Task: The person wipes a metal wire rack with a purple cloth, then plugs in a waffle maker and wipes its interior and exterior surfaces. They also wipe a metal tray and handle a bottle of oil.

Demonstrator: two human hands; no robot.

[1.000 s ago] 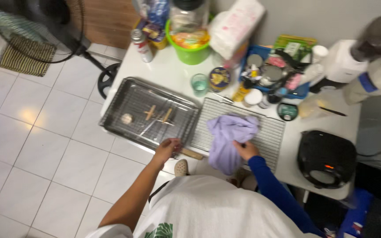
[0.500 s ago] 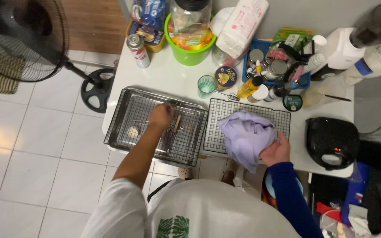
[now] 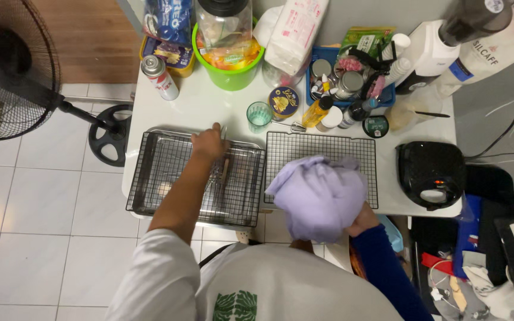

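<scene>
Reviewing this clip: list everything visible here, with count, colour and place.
Tray with rack: one, steel, table left.
Cooling rack: one, black, table centre.
Cloth: one, lilac, over the cooling rack.
Bucket: one, green, table rear.
Glass: one, greenish, behind the racks.
Spray can: one, silver and red, rear left.
Grill press: one, black, table right.
Fan: one, black, floor left.
Left hand: on the tray's far edge.
Right hand: gripping the cloth.

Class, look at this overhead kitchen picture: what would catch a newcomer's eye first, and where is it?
The big lilac cloth bunched in the right hand, over the black wire rack at the table's middle. Next, the left hand reaching onto the metal tray beside it. Behind them, a bright green bucket stands amid cluttered jars.
</scene>
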